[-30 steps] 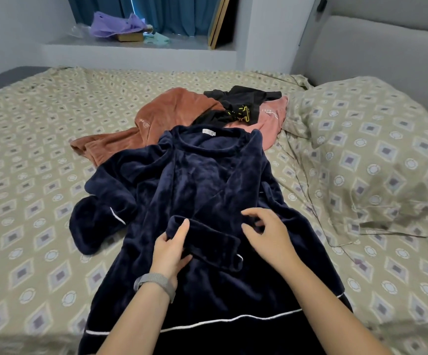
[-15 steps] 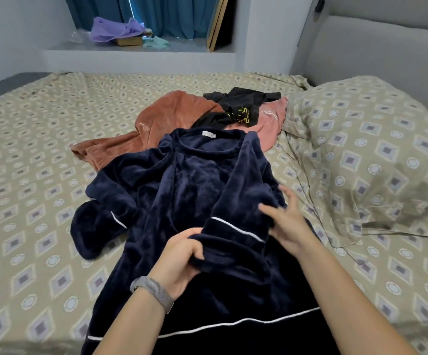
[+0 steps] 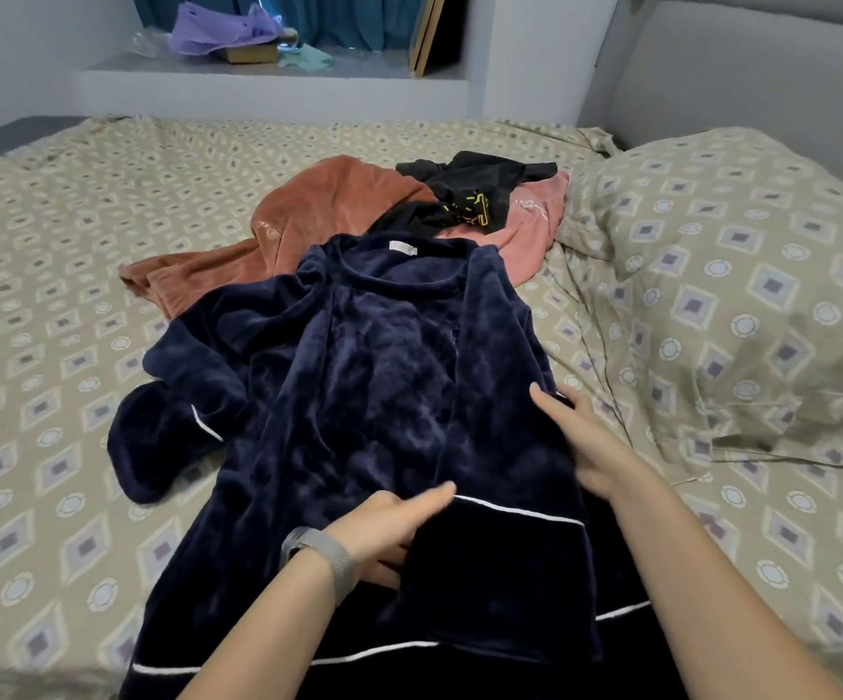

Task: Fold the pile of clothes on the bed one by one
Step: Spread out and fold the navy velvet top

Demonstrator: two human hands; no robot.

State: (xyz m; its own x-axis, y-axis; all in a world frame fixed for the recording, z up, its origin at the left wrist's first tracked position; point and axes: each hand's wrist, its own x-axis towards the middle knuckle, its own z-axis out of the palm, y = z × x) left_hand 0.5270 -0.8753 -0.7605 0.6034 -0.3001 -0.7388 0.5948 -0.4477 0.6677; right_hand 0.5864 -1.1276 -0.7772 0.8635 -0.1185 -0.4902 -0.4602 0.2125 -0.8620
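While the navy fleece top [image 3: 369, 376] lies spread face-up on the bed [image 3: 56, 275], its right sleeve [image 3: 505, 497] is laid down across the body, white-piped cuff nearest the camera. Left hand [image 3: 389, 527], with a grey watch band [image 3: 321, 558] at the wrist: thumb on top of the sleeve, fingers tucked under the cuff edge, pinching it. Right hand [image 3: 581, 447]: fingers extended, pressing flat on the sleeve's outer edge. Left sleeve [image 3: 167, 437] bunched at the side. Behind the collar: rust garment [image 3: 308, 224], black garment [image 3: 464, 194], pink garment [image 3: 530, 224], overlapping. Pillow [image 3: 742, 275] at right.
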